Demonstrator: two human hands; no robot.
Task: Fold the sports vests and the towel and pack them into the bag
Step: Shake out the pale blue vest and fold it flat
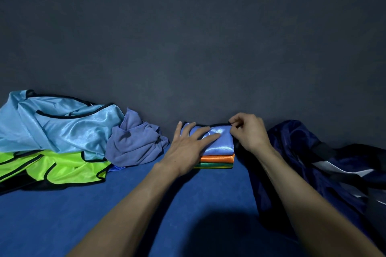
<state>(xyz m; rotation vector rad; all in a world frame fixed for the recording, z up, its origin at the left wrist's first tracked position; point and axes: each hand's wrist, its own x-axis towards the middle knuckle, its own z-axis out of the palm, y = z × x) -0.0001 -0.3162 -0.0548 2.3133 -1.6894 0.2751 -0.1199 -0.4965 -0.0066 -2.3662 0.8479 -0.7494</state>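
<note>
1. Since a neat stack of folded vests (217, 157) already sits at the back of the blue surface (146, 194), I'd say we're roughly halfway. Top layer is a blue folded vest (220, 144), then orange, then green and what looks like yellow under it.
2. Left hand (188, 146) lies flat on the blue one, fingers straight, pressing it down. Right hand (249, 131) pinches its black-trimmed far edge, probably just tidying the fold.
3. Not folded yet, over on the left: a light blue vest (58, 123) crumpled on top of a neon green vest (54, 168). Can't tell if more are buried under there.
4. Purple-grey towel (133, 144) is bunched up beside that heap, untouched.
5. Dark navy bag (317, 165) slumps just right of the stack. Nothing visibly packed in it, though I can't see inside.
</note>
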